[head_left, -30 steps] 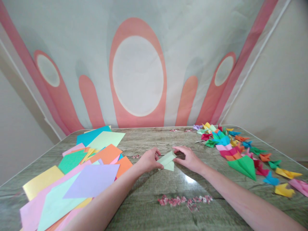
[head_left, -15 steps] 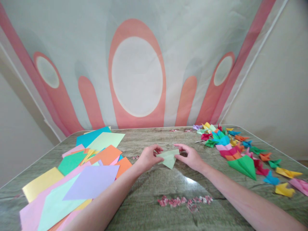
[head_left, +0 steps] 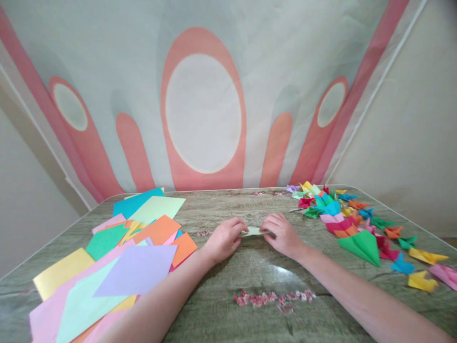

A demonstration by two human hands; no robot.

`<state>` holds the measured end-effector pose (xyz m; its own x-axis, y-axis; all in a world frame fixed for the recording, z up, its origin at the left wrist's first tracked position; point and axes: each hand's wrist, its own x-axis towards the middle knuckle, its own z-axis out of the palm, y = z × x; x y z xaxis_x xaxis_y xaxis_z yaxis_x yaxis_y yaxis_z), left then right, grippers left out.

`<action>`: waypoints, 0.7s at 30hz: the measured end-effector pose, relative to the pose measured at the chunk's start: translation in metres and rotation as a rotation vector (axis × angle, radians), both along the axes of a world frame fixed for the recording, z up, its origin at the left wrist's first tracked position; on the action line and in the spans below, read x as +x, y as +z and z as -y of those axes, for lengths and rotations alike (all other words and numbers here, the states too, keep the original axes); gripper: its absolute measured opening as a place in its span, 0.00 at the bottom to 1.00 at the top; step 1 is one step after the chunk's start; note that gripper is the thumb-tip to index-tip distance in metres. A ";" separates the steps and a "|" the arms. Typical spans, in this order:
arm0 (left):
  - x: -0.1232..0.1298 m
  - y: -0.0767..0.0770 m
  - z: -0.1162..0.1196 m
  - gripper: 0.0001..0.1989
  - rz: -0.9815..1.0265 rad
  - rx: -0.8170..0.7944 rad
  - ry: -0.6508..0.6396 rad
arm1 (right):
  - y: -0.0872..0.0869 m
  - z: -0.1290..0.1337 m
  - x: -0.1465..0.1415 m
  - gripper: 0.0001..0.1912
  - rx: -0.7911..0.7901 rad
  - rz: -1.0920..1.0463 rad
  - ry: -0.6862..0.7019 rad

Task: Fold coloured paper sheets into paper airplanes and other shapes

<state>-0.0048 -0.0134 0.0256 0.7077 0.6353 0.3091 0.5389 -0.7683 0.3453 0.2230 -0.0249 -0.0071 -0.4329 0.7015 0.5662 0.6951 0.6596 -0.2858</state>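
Note:
A small pale green folded paper (head_left: pixel 253 231) lies between my hands at the middle of the table, showing as a narrow strip. My left hand (head_left: pixel 226 239) is closed on its left end, knuckles up, the fingertips partly hidden. At the right end, my right hand (head_left: pixel 282 236) pinches the paper with bent fingers. Much of the paper is covered by the fingers, so its full folded shape cannot be made out.
On the left, coloured paper sheets lie in a loose pile, a lilac sheet (head_left: pixel 137 270) on top. Many small folded paper figures spread along the right, with a larger green folded paper (head_left: pixel 361 247) among them. A printed backdrop (head_left: pixel 203 114) stands behind the wood-patterned table (head_left: pixel 214 305).
The green paper showed a downward-pointing triangular flap before; now only a thin strip is visible. Both hands have rolled over it, fingers curled closer in.

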 end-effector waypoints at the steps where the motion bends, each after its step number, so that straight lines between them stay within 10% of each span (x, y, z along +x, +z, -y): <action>1: 0.000 -0.002 -0.001 0.18 -0.028 0.005 -0.006 | 0.000 0.001 0.000 0.08 -0.006 0.035 0.000; 21: 0.000 -0.013 -0.006 0.12 -0.018 -0.084 0.014 | -0.006 -0.006 0.001 0.09 -0.209 -0.014 0.093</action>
<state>-0.0052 -0.0070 0.0126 0.7034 0.6683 0.2420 0.5560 -0.7295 0.3983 0.2241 -0.0190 -0.0130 -0.4941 0.7616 0.4192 0.6290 0.6461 -0.4324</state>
